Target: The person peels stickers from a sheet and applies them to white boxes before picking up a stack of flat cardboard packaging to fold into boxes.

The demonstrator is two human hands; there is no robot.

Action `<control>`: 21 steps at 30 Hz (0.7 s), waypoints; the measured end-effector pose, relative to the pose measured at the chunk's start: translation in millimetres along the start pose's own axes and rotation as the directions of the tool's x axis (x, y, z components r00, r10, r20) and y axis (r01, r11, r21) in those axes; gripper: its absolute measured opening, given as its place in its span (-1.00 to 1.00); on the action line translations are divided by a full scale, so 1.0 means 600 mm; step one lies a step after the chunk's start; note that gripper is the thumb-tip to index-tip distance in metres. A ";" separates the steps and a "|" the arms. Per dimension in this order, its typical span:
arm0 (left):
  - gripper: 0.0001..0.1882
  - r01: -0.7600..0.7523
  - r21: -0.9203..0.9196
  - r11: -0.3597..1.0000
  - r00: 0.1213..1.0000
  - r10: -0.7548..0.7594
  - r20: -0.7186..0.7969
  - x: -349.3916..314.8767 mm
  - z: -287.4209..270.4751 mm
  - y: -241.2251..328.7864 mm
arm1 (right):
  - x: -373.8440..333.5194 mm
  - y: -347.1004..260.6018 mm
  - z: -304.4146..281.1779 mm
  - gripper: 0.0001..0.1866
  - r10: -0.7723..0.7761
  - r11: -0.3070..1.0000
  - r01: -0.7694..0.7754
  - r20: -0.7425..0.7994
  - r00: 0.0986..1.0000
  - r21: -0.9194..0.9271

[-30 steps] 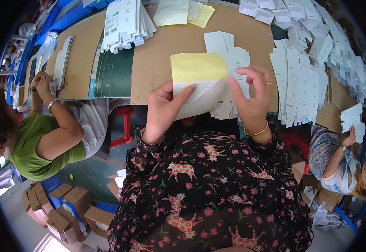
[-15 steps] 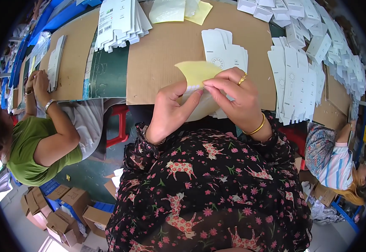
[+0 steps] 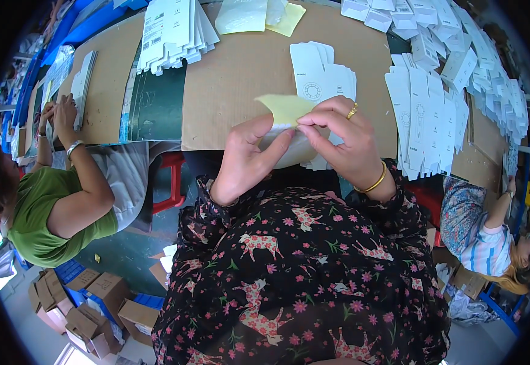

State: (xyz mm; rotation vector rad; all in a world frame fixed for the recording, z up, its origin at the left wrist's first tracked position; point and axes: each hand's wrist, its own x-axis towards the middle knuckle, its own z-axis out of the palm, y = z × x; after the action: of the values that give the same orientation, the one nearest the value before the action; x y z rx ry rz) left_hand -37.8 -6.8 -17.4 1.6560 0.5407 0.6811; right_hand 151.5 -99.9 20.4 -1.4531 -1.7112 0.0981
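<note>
Landmark: the brown cardboard mat [image 3: 234, 91]. A yellow-and-white sheet [image 3: 288, 111] is hanging above the mat's near edge, its yellow end curling. The left hand [image 3: 250, 152] is pinching it between thumb and fingers; the right hand [image 3: 343, 135] is pressing thumb and forefinger together on it, close to the left thumb. Whether the right tips are also gripping a sticker: cannot tell.

Obstructions: the right hand and the sheet are covering the lower part of the flat white cartons [image 3: 312, 68] lying on the mat's right half.

Surroundings: a stack of flat cartons [image 3: 169, 33] is lying at the mat's far left corner, loose yellow sheets [image 3: 240, 16] at its far edge. More carton blanks [image 3: 422, 112] are fanning out along its right side, with folded white boxes [image 3: 447, 36] piling up beyond its far right corner. A co-worker in green [image 3: 64, 194] is sitting well to its left.
</note>
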 end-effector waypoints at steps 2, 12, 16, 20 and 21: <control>-0.77 0.008 -0.045 0.999 1.000 -0.008 -0.004 -0.002 0.002 0.006 | -0.001 0.000 0.001 -0.87 -0.009 1.000 0.009 0.008 1.000 0.000; -0.76 0.088 -0.269 0.959 0.996 -0.088 0.013 -0.011 0.017 -0.009 | -0.013 -0.001 0.001 -0.91 0.075 0.990 -0.074 -0.009 0.997 0.121; -0.77 0.060 -0.239 0.969 0.998 -0.062 -0.001 -0.010 0.015 -0.006 | -0.019 0.008 -0.001 -0.92 0.071 0.989 -0.073 0.018 0.997 0.130; -0.78 -0.006 -0.094 0.996 1.000 0.008 0.016 -0.009 0.009 -0.001 | -0.019 0.006 -0.002 -0.91 0.067 0.990 -0.071 0.032 0.997 0.119; -0.78 -0.028 -0.035 0.999 0.999 0.029 0.025 -0.008 0.007 -0.003 | -0.018 0.004 -0.002 -0.90 0.073 0.990 -0.076 0.032 0.997 0.120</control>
State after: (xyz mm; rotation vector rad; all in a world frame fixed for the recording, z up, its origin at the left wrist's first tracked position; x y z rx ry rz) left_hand -38.2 -12.5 -20.3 1.6408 0.4855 0.6854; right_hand 153.5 -108.9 13.8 -1.4316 -1.6439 0.2594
